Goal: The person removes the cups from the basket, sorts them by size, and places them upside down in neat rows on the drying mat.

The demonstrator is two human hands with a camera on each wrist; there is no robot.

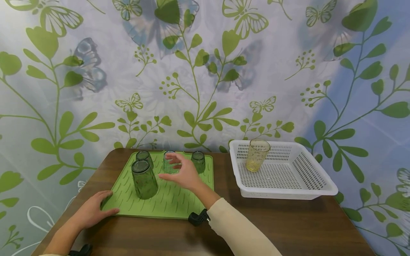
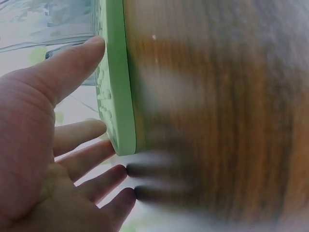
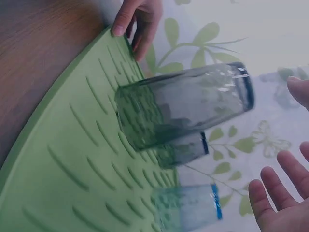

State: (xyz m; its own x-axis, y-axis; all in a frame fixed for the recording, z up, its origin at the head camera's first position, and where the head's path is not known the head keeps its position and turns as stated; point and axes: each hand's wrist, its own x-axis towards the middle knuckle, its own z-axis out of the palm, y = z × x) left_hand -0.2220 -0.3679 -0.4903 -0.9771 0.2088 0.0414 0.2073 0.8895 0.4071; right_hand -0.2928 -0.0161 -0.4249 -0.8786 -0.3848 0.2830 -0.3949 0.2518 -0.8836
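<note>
Four-cornered and green, a drying mat (image 1: 173,208) bears several upside-down drinking glasses. The tall green-grey glass (image 1: 145,181) stands at its front left, with a dark glass (image 1: 144,155) right behind it. A bluish glass (image 1: 168,165) is partly hidden behind my right hand (image 1: 182,172), and another dark glass (image 1: 198,161) stands at the back right. My right hand hovers over the mat with thumb and fingers spread apart, holding nothing. At the mat's near left corner, my left hand (image 1: 93,209) touches the edge, its thumb (image 2: 79,63) on the rim and its fingers extended.
A white perforated plastic basket (image 1: 288,192) stands on the right of the brown wooden table (image 1: 256,220). Inside it a yellowish glass (image 1: 257,156) stands upright, leaning slightly. Behind the table hangs a curtain (image 1: 205,71) printed with leaves and butterflies.
</note>
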